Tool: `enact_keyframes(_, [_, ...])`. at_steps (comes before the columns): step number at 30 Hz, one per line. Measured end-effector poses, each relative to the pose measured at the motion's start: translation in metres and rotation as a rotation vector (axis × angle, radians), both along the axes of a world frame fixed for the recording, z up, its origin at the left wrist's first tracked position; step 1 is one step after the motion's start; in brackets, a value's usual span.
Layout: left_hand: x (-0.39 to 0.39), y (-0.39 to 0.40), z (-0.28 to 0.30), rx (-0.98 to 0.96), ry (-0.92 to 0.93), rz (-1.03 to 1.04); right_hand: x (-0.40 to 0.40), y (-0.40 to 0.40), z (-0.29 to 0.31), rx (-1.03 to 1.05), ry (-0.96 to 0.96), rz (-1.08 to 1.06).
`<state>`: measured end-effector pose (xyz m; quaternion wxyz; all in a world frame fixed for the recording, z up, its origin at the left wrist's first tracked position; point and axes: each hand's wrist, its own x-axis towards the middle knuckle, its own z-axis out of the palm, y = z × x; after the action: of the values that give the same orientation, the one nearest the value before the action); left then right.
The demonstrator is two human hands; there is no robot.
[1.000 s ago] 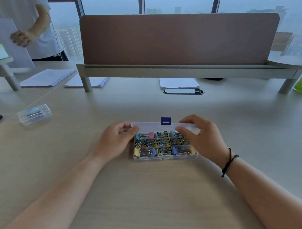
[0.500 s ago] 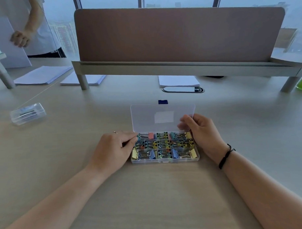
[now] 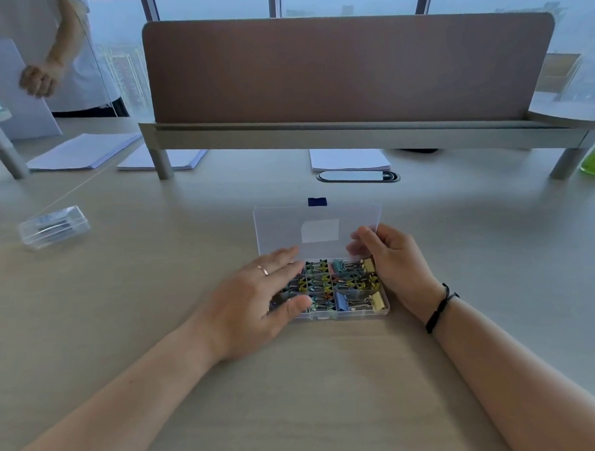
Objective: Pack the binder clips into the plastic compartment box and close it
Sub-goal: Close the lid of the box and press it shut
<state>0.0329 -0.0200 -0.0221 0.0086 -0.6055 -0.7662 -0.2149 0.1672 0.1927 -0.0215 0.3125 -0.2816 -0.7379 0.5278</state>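
1. Right now the clear plastic box (image 3: 356,311) sits on the pale wooden desk (image 3: 295,394), directly in front of the person, with its lid (image 3: 282,226) standing open and tilted away.
2. Coloured binder clips (image 3: 345,284) fill the compartments that show; the ones on the left side are hidden.
3. Spread flat with straight fingers, the left hand (image 3: 258,304) lies over the left part of the box and grips nothing; a ring (image 3: 263,270) sits on one finger.
4. Curled at the far right corner, the right hand (image 3: 391,259) pinches the lid's right edge between thumb and fingers; a dark band (image 3: 439,308) circles its wrist.
5. A blue tab (image 3: 317,201) shows at the lid's top edge.
6. Well off to the left lies a small clear case (image 3: 53,227).
7. Beyond the box, a brown divider panel (image 3: 348,68) stands across the desk.
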Motion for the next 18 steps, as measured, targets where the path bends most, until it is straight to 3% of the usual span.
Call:
enact_keyframes(2, [0.004,0.002,0.0,-0.181,0.037,-0.005,0.0,0.001,-0.001,0.004,0.0,0.0])
enact_keyframes(4, [0.005,0.001,0.0,-0.242,0.097,0.02,0.0,0.001,-0.001,0.008,0.0,0.0])
enact_keyframes(18, [0.02,0.001,0.0,-0.242,0.204,0.112,0.005,-0.004,0.002,0.022,-0.014,0.029])
